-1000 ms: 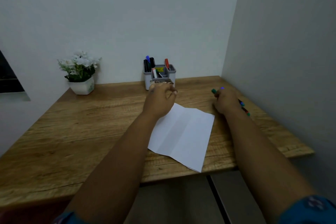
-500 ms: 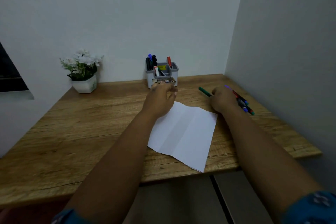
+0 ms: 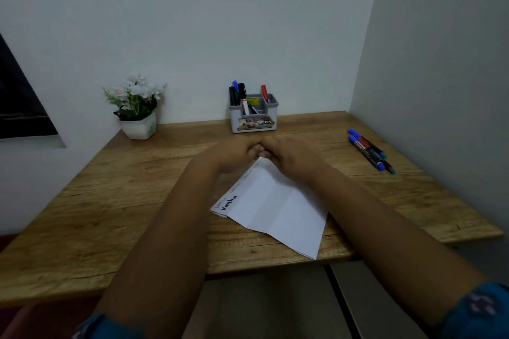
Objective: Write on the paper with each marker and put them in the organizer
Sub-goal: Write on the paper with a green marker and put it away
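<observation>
Looking down from the head view onto a wooden desk set in a corner of pale walls. Both hands meeting knuckle to knuckle just above the far corner of the paper. Left hand curled, fingers tucked under; right hand curled the same way, fingertips touching the left. Something small and pale just visible between them at the paper's corner, too hidden to name; cannot tell whether either hand grasps anything.

Paper white, lying flat and turned diagonally, near corner reaching the desk's front edge. Lengthwise fold creases visible. Along its left edge, handwriting: one bold black word near the lower-left corner, fainter thin lines of script beside it, not legible.

Loose markers lying in a tight bundle on the desk's right side, near the right wall, well apart from the hands. Blue caps at the far ends, green and blue ends nearer, dark barrels with red showing.

Organizer grey, compartmented, standing against the back wall just beyond the hands, printed label on its front. Markers upright inside: blue and black caps in the left compartment, a red cap at right.

White flowers in a white pot at back left.
</observation>
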